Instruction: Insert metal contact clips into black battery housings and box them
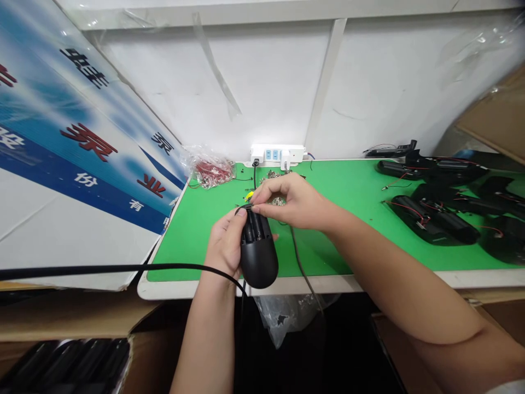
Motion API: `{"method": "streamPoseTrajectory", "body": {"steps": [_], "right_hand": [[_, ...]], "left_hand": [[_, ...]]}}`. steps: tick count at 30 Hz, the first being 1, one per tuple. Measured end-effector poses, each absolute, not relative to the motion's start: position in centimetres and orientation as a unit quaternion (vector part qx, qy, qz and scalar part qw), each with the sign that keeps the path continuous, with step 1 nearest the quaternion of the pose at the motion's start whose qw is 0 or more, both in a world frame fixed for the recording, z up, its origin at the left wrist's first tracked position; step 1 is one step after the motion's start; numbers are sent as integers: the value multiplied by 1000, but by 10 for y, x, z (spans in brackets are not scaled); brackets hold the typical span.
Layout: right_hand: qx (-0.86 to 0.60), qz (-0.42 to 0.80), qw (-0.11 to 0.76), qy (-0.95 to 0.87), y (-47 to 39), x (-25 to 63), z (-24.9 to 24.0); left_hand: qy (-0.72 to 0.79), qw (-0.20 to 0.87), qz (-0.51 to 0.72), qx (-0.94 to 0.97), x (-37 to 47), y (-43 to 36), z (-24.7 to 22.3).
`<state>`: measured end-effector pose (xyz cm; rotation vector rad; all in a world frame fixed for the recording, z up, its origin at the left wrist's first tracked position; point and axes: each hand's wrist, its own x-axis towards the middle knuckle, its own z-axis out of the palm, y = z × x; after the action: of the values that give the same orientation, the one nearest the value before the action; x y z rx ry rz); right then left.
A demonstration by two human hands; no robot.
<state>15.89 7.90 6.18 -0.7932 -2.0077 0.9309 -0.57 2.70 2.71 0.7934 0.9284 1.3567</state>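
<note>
My left hand [227,235] is wrapped round a black plastic housing [259,262] with a rounded lower end and open slots like a battery compartment. The thumb presses near its top edge. My right hand [283,202] is closed in a pinch at that same top end. Whatever small part sits between its fingertips is too small to make out. The housing is held up over the front edge of the green mat [328,251]. Just beyond the fingers lies a small yellow piece [249,195], with small metal parts [279,201] partly hidden behind my right hand.
A white power strip [279,153] with plugs stands against the wall. A plastic bag of red-wired parts [211,171] lies at back left. Several black housings with wires [435,219] lie on the right. A black cable [123,269] crosses at left, above a carton of black parts [69,364].
</note>
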Motion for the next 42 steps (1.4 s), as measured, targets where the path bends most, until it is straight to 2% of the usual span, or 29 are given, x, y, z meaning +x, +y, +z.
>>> {"method": "streamPoseTrajectory", "body": {"steps": [4,12,17,23,28,42], "right_hand": [[-384,477,358,-705,82,162,65],[-366,518,279,-721,82,179,77],[-339,517,284,-733,85,181,75],[-328,529,332,-709,84,174,71],[-329,543,320,-704,84,172,71],[-356,481,313,-737,76,170,72]], "left_hand": [[406,608,578,363,-6,26,25],[382,571,566,455,-6,27,14],[385,530,571,494,-7,29,10],[391,518,585,486,-8,27,12],[397,499,578,508,-11,27,10],[417,477,557,538,-10,26,17]]}}
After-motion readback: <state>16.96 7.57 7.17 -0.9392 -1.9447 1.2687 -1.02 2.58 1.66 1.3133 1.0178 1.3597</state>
